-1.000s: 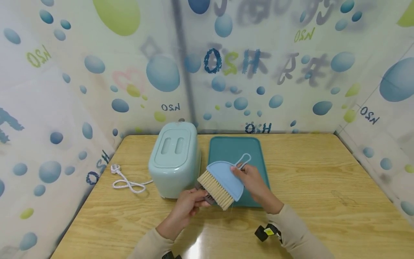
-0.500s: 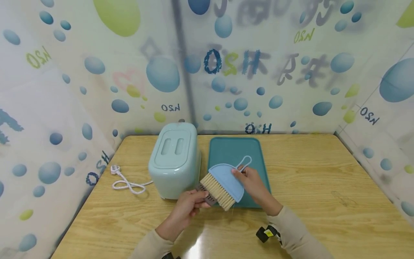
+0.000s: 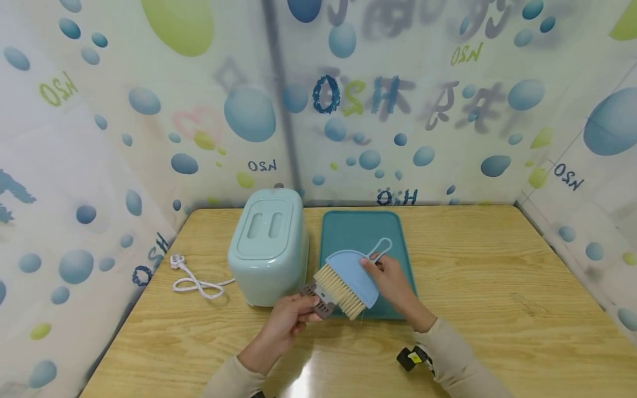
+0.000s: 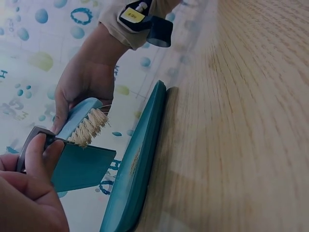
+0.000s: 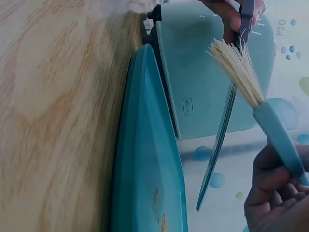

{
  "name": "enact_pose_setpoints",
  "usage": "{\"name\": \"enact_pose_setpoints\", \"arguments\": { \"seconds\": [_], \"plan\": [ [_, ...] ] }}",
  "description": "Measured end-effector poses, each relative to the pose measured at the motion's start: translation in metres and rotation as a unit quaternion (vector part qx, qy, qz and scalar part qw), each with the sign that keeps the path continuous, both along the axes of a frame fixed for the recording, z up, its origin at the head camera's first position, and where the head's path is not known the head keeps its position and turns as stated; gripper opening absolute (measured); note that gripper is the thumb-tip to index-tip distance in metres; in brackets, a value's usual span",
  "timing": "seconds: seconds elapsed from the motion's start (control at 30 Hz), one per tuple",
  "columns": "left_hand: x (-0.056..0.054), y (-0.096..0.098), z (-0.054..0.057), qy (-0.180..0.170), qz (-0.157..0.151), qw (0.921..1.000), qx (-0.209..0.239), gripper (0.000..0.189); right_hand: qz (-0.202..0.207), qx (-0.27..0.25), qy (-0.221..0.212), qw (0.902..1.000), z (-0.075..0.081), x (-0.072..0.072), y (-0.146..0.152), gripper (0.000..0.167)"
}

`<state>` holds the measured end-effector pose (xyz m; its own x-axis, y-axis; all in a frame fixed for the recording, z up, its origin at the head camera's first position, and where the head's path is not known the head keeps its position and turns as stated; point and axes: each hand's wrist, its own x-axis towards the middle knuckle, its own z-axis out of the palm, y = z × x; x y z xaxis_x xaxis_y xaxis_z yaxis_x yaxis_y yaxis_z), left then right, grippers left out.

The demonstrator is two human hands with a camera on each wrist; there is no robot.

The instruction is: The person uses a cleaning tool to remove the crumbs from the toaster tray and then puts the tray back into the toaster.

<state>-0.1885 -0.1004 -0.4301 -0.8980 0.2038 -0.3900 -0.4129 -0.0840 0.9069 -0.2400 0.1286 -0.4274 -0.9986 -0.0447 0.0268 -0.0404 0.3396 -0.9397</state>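
My left hand (image 3: 286,320) pinches a crumb tray by its grey-brown slotted end (image 3: 318,301); its thin flat sheet (image 4: 82,166) shows in the left wrist view. In my right hand (image 3: 393,282) is a light blue hand brush (image 3: 354,273) with beige bristles, gripped where its loop handle meets the head. The bristles overlap the slotted end in the head view. Below both hands lies a teal serving tray (image 3: 358,226), with tan crumbs (image 5: 161,222) on it in the right wrist view.
A pale mint toaster (image 3: 269,260) with a lid stands left of the serving tray, close to my left hand. Its white cord and plug (image 3: 199,284) lie on the wooden table (image 3: 497,276) at the left. A patterned curtain (image 3: 428,121) hangs behind.
My right hand has drawn the brush slightly to the right across the crumb tray, so more of its slotted end shows. My left hand has stayed nearly in place, the crumb tray tilting a little.
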Motion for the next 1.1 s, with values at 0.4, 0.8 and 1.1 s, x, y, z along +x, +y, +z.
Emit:
{"name": "enact_pose_setpoints", "arguments": {
  "seconds": [0.4, 0.8, 1.1],
  "plan": [
    [0.002, -0.003, 0.0, -0.006, 0.0, 0.9996, 0.026, 0.013, -0.022, 0.037, 0.014, 0.999, -0.001, -0.003, 0.009, 0.033],
    [0.006, -0.007, 0.002, -0.003, -0.006, 0.9996, 0.028, 0.014, -0.028, 0.045, 0.034, 0.998, -0.005, -0.007, 0.015, 0.036],
    [0.008, -0.01, 0.004, 0.006, -0.02, 0.9991, 0.037, 0.014, -0.045, 0.064, 0.028, 0.9965, -0.004, -0.009, 0.019, 0.029]
  ]
}}
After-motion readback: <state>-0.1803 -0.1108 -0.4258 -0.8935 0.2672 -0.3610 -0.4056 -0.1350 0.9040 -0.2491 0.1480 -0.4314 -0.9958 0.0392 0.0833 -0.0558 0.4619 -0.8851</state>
